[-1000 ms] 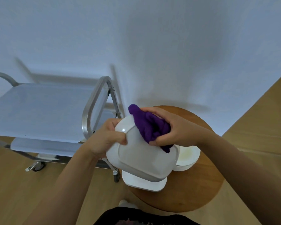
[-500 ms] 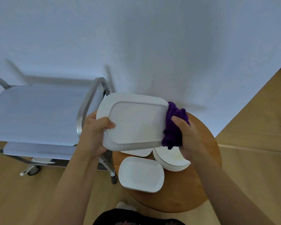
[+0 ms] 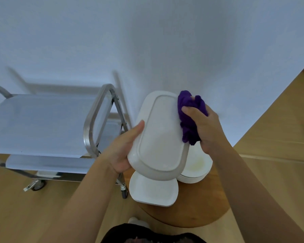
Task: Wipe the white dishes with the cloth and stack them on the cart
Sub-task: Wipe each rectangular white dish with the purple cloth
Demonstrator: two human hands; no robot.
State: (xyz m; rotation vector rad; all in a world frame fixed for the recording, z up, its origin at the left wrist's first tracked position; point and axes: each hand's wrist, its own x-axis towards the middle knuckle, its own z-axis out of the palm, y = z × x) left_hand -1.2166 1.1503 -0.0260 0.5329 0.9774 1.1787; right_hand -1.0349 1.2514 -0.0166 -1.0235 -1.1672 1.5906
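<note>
The left hand (image 3: 123,148) grips a white rectangular dish (image 3: 161,137) by its lower left edge, thumb lying along the rim and the fingers curled behind it. The dish is held up in the air, its underside with the raised foot ring turned toward the camera, its long axis running from lower left to upper right. The right hand (image 3: 203,125) clutches a bunched purple cloth (image 3: 189,118), fingers wrapped round the wad, and presses it against the dish's upper right edge.

Below the lifted dish stands a round wooden table (image 3: 200,206). At the table's left edge lies a stack of white rectangular plates (image 3: 153,192), its top partly hidden by the held dish. Toward the table's back sits a stack of round white plates (image 3: 197,167), just beside the rectangular ones; the top round plate shows a faint yellowish mark.

A steel cart (image 3: 47,123) stands to the left of the table, against the white wall (image 3: 147,41), its curved end handle (image 3: 93,123) near the left hand. A lower shelf and two castors show beneath the flat top shelf. The floor (image 3: 279,137) is pale wood.
</note>
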